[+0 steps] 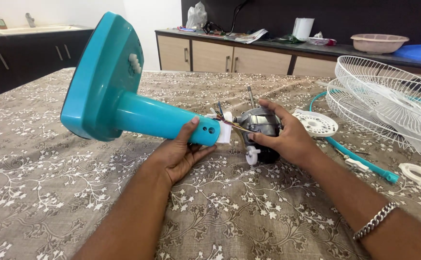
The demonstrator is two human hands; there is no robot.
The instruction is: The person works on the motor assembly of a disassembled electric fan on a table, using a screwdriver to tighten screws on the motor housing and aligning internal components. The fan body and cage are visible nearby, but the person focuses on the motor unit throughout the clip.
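Far left at the back is a dark cabinet point(32, 53) with a sink on top. In front of it, a big table with a flowery brown cloth point(51, 192) fills the view. A teal fan stand point(123, 103) lies tipped over the cloth, its wide flat base up in the air on the left and its round neck pointing right.

The left hand point(179, 151) is under the end of that neck. Its fingers are curled up around the neck from below, and the thumb presses on the near side. It has a firm hold.

Thin coloured wires point(222, 115) run from the neck end to a grey fan motor point(261, 127) just beside it. The motor has a thin metal shaft sticking up and a small white knob at the bottom. The right hand point(287, 137) wraps around the motor, fingers spread wide over the top and thumb at the front.

Next to this hand lies a round white plastic disc point(316, 123). A teal cord point(360, 159) curves past it. On the right, two white wire fan guards point(388, 103) lie stacked, with a small white ring point(417, 173) near them. A long counter point(292, 53) with clutter stands behind.
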